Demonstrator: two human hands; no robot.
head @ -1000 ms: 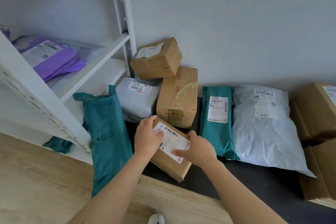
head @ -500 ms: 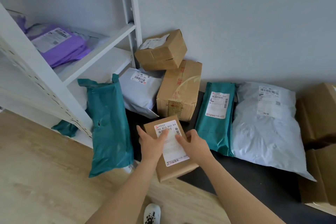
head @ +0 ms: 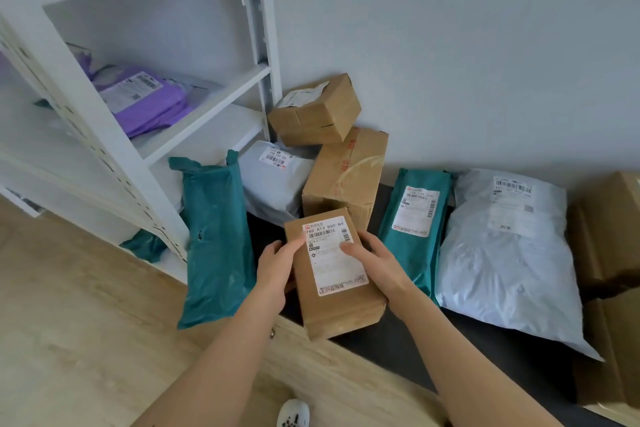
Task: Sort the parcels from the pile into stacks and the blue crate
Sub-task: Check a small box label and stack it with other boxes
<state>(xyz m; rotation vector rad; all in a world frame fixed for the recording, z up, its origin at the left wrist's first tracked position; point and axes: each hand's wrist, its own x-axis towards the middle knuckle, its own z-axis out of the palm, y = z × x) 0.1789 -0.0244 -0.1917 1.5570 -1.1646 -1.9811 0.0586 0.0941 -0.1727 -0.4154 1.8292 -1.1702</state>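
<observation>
A small brown cardboard box (head: 341, 308) with a white shipping label facing up is held between both hands above the floor. My left hand (head: 275, 269) grips its left side and my right hand (head: 375, 258) grips its right side, thumb on the label. Behind it the pile leans on the wall: a tall brown box (head: 346, 173), a smaller brown box (head: 317, 111) on top, a grey mailer (head: 277, 177), a teal mailer (head: 216, 236) on the left, another teal mailer (head: 415, 218) and a large grey mailer (head: 502, 250) on the right. No blue crate is in view.
A white metal shelf unit (head: 104, 135) stands at the left, with purple mailers (head: 145, 97) on one shelf. Brown cartons (head: 609, 229) sit at the right edge. The parcels lie on a dark mat (head: 415, 350) over a wooden floor (head: 69, 322).
Both hands have lifted the small box and turned it so that its label faces me squarely. The view has shifted to the left and up, showing more of the shelf.
</observation>
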